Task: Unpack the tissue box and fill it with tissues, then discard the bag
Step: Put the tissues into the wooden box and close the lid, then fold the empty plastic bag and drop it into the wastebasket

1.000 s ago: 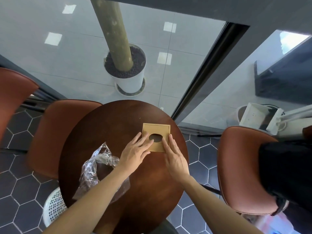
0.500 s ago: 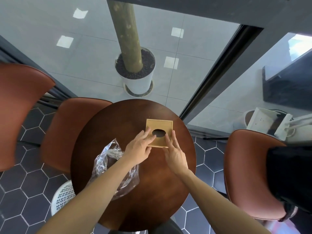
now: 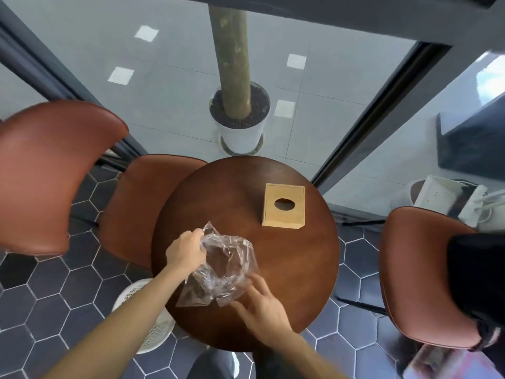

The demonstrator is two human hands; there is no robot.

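I see a round wooden table [image 3: 287, 269] bearing a tissue box [image 3: 284, 206] and a crumpled plastic bag [image 3: 224, 269].

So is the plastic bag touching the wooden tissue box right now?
Apart. The head view shows bare table between the plastic bag and the tissue box.
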